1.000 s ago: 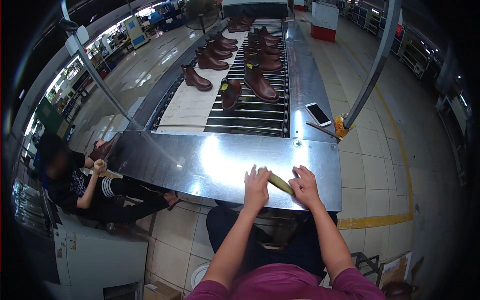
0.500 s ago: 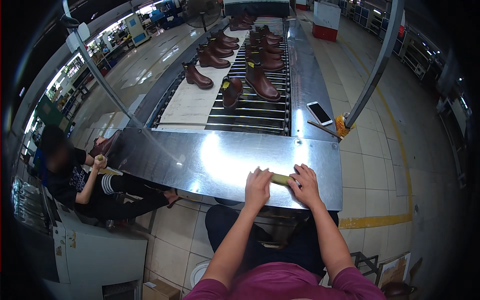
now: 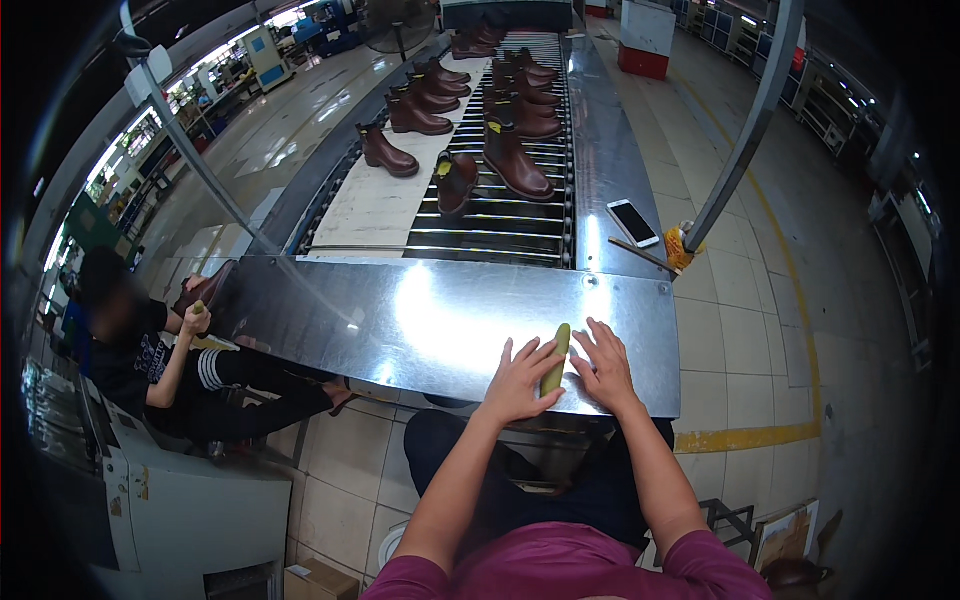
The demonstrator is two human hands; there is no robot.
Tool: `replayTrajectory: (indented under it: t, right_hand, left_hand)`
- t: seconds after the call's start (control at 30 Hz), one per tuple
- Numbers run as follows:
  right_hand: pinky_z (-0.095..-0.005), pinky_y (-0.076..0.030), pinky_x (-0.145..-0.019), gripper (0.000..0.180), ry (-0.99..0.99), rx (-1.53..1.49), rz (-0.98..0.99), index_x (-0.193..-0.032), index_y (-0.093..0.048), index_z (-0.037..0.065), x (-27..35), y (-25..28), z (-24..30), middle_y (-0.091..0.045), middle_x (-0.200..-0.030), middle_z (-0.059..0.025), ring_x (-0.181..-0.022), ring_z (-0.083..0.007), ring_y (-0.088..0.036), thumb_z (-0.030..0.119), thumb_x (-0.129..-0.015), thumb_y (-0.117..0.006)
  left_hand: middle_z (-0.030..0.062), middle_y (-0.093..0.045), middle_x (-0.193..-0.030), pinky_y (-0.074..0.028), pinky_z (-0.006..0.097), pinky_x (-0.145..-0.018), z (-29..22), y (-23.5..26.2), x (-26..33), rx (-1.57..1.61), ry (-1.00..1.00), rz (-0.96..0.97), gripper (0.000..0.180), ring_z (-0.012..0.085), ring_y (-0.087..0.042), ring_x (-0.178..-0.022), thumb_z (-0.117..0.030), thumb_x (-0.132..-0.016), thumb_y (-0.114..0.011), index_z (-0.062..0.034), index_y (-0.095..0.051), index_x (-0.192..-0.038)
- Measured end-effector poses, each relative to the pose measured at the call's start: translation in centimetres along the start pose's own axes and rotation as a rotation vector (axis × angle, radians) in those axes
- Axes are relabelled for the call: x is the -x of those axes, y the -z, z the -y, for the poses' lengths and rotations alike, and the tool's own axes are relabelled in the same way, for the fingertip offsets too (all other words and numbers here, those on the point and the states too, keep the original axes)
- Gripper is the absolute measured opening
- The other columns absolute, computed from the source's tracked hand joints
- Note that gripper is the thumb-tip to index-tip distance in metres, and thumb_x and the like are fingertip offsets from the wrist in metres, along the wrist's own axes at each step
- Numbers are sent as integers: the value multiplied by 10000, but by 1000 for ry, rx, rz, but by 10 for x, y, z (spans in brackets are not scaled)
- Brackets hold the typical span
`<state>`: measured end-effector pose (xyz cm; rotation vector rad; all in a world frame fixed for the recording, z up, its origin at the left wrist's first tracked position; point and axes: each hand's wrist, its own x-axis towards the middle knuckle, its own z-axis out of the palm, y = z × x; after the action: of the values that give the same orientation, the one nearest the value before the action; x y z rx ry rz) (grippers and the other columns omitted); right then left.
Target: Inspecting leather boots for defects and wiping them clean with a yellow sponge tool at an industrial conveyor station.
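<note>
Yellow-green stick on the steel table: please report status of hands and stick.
Left hand flat, open, touching the slim yellow-green stick. Right hand open beside it. Shiny steel table around stick.

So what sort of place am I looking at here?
Most likely a shoe factory line: brown boots ride a roller conveyor toward a steel table, where both hands flank a yellow-green stick; a seated co-worker works nearby.

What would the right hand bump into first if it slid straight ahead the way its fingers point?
Probably nothing soon: the right hand faces bare steel table; the roller conveyor's edge seems first.
</note>
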<state>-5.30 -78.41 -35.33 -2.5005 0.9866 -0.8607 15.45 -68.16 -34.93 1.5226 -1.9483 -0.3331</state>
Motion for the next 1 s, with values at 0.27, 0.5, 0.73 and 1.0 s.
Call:
replayTrajectory:
  t: [0.27,0.5,0.73,1.0]
  right_hand:
    - [-541,-310,-1202,408,23,97,77,-1306,-714,133,-1,2,9,-481,-1567,-207,-1476,-436,-399,376,-981,-673]
    - [-532,-336,-1182,330,57,67,81,-1199,-763,126,1,5,9,-543,-1513,-193,-1446,-429,-435,348,-964,-696]
    - [-529,-373,-1156,376,3,3,-34,-1260,-725,108,3,-1,0,-527,-1525,-209,-1421,-438,-468,305,-940,-724]
    - [-521,-374,-1160,419,33,71,-21,-1298,-694,96,-3,1,10,-530,-1527,-197,-1440,-427,-457,306,-937,-730]
  left_hand:
    - [53,-666,-1418,-227,635,-1252,12,-4,2,93,-6,11,458,332,-513,-1422,-178,-923,-693,-159,-673,-1380]
    - [137,-644,-1406,-320,630,-1186,16,-17,1,25,137,-330,383,443,-490,-1400,-152,-941,-701,-84,-667,-1317]
    - [168,-592,-1460,-269,659,-1195,5,-12,-3,-149,157,-204,614,453,-447,-1432,-392,-929,-736,-70,-583,-1429]
    - [163,-616,-1431,-335,611,-1149,20,-15,3,-98,136,-264,403,475,-462,-1406,-39,-927,-623,-75,-634,-1329]
